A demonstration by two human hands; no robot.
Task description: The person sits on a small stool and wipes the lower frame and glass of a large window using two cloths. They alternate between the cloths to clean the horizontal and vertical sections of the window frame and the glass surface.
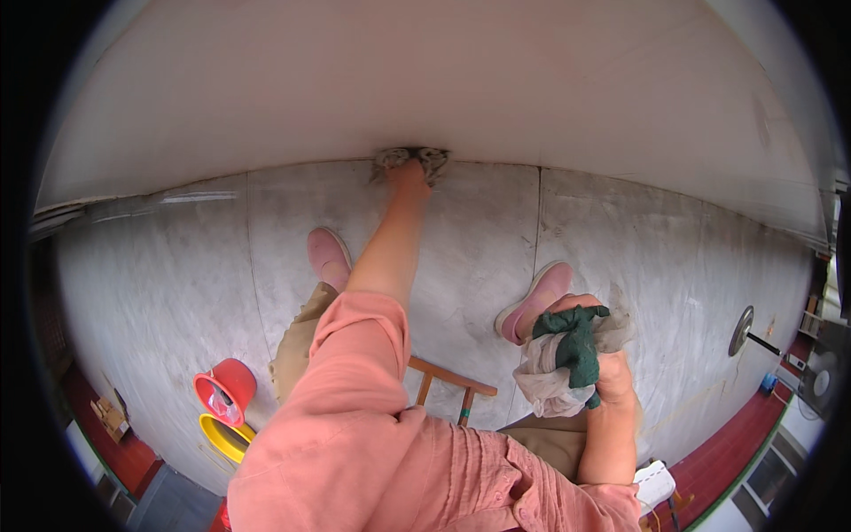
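Note:
My left hand [409, 170] reaches forward to the seam where the pale wall [461, 80] meets the grey floor [470, 230]. It is closed on a crumpled grey rag [390, 160], which bunches out on both sides of the hand and touches the foot of the wall. Back at my right side, my right hand [613, 377] is closed around a bundle of cloths. A dark green cloth [578, 346] lies over a whitish-grey cloth [542, 377] in that bundle, and the cloths hide part of the fingers.
A wooden stool [452, 377] shows beneath me, between my pink shoes [330, 257]. On the left lie a red bucket [232, 383] and a yellow basin [222, 434]. A round-headed stand [743, 330] with a dark rod is at the right, near a dark red floor strip [731, 434].

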